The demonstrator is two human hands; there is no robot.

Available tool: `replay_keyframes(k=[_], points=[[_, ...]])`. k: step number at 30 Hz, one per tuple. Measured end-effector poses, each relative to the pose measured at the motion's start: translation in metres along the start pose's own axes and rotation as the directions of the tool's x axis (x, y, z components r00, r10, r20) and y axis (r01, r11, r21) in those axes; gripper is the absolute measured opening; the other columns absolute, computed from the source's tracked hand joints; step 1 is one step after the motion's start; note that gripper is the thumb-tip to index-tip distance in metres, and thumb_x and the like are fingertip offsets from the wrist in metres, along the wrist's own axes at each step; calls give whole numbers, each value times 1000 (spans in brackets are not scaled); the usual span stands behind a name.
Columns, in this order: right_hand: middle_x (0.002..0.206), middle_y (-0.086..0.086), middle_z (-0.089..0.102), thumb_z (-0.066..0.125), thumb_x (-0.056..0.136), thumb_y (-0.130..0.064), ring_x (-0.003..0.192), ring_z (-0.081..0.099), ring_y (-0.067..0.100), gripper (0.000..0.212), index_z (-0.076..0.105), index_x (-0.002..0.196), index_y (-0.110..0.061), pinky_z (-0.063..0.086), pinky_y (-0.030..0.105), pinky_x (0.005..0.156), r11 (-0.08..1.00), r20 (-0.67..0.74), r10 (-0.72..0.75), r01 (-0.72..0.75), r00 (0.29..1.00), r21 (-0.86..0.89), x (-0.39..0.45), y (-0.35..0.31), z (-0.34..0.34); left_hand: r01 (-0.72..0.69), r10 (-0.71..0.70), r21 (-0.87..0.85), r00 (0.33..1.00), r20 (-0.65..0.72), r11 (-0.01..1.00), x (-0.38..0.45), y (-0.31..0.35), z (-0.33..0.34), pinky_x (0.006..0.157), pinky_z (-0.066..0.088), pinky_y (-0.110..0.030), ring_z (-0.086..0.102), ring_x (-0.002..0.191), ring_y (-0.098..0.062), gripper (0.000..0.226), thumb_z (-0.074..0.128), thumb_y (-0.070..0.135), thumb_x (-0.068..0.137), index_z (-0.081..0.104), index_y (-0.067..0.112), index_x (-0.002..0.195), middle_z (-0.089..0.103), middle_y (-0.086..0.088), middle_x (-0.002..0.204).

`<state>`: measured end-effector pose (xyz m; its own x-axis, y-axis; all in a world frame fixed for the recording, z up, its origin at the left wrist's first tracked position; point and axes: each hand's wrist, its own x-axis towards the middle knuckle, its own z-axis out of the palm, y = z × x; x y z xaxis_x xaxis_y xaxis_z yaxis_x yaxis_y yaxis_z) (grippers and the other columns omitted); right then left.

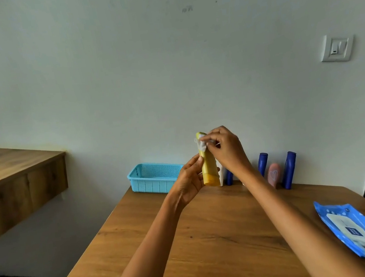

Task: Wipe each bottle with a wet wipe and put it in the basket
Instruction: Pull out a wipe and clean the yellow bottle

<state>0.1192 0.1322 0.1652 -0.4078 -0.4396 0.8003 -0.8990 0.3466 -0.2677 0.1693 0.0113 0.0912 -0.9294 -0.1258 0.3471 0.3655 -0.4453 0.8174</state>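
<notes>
At frame centre the left hand (188, 181) grips the light, squeezable yellow bottle (209, 166) low (best hold), while the right hand (224, 147) pinches a wipe (201, 144).

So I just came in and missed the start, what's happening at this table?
A person is cleaning bottles. The left hand holds a yellow bottle upright above the table, while the right hand rubs a white wet wipe on its top end. The blue basket shows nothing inside from here. More bottles stand by the wall, among them a pink one. The wipes pack lies at right.
</notes>
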Motion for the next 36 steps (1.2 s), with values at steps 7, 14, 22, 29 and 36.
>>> replay_keyframes(k=[7, 14, 22, 29, 36], points=[[99, 6, 62, 59, 89, -12, 86, 60, 17, 21, 70, 107, -14, 49, 25, 73, 986, 88, -162, 165, 983, -28, -23, -10, 9, -83, 72, -163, 995, -70, 983, -1, 0, -8, 64, 57, -29, 68, 79, -16, 42, 68, 29, 79, 57, 10, 114, 69, -7, 92], [86, 1, 62, 69, 80, -13, 75, 60, 11, 12, 72, 91, -15, 50, 20, 60, 948, 121, -313, 317, 942, -13, -51, -4, 10, -87, 77, -233, 996, -50, 969, -2, -4, -20, 74, 56, -32, 65, 84, -20, 77, 91, 37, 53, 54, 7, 113, 61, -13, 100], [93, 3, 65, 65, 84, -9, 82, 61, 13, 19, 72, 101, -15, 52, 24, 69, 988, -89, -138, 144, 986, 63, -10, 2, 13, 10, 17, -254, 994, 105, 967, -14, -2, -4, 71, 58, -41, 69, 90, -30, 72, 91, 29, 52, 60, 4, 113, 69, -18, 102], [97, 6, 65, 58, 89, -8, 83, 63, 15, 20, 71, 104, -13, 49, 18, 67, 982, -198, 42, -4, 979, 187, 5, 5, 20, 32, -8, -296, 997, 82, 955, -10, 3, -7, 77, 56, -48, 67, 95, -37, 57, 81, 24, 67, 61, 0, 115, 66, -24, 109], [92, 2, 61, 61, 84, -2, 80, 59, 11, 22, 73, 100, -12, 41, 4, 65, 982, -42, 85, -77, 995, 171, -38, 17, 39, 160, -198, -204, 963, -182, 966, -6, 3, -16, 65, 56, -31, 69, 71, -18, 28, 37, 21, 98, 58, 7, 109, 72, -8, 84]])
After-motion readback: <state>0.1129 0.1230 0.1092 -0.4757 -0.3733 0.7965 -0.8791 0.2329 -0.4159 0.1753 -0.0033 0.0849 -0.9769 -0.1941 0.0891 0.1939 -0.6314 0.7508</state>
